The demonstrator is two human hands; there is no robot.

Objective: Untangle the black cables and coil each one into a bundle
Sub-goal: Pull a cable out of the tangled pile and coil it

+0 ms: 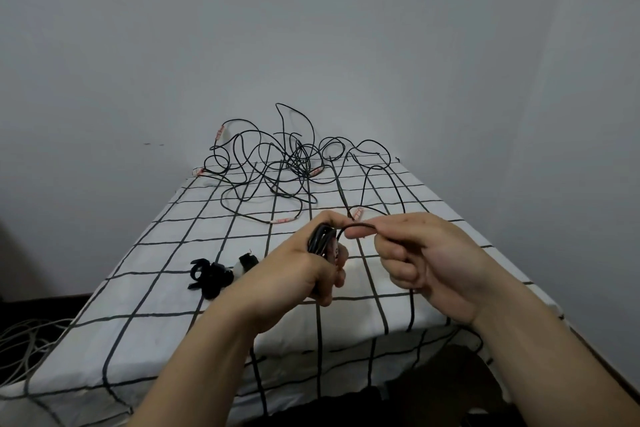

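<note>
Your left hand [304, 270] grips a coiled bundle of thin black cable [320, 241]; your right hand [424, 258] pinches its free loop. Tangled black cables [298, 157] lie beyond both hands.

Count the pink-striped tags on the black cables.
5 tags: one raised at the left of the tangle, one at the far-left corner of the table, one mid-tangle, one nearer, one just beyond the left hand. Others may be hidden.
</note>
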